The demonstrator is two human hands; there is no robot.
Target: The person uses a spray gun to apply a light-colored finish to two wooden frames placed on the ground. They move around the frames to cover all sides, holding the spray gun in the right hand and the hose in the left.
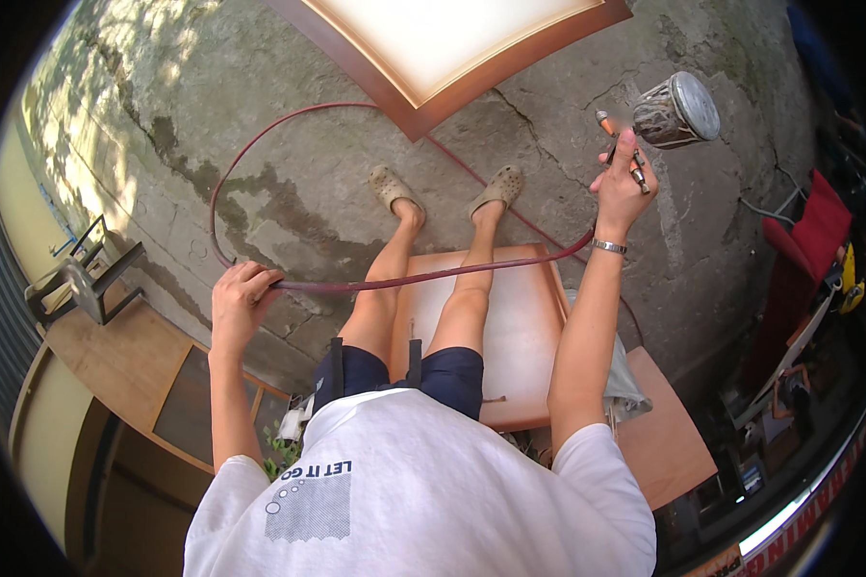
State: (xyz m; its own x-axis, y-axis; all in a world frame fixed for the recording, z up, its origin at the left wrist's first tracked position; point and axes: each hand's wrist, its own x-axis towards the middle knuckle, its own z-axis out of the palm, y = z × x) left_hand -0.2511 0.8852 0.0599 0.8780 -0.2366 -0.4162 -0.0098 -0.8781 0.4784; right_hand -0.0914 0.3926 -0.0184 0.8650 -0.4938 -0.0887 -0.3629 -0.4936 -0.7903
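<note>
Both our hands are clamped: left hand (243,296) on the red hose (423,278), right hand (622,183) on the spray gun (666,117); we judge a tugged hose could jerk it.

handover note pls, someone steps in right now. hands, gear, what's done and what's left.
Left hand: closed around the red hose, held out to the left.
Right hand: raised, gripping the spray gun with its metal cup up top.
The hose loops across the concrete floor and runs back to the gun.
Wooden panel lies under the legs; another framed panel lies ahead of the feet.
Done: gun and hose both in hand.
Left: no spray visible; whether either panel is coated, cannot tell.
</note>
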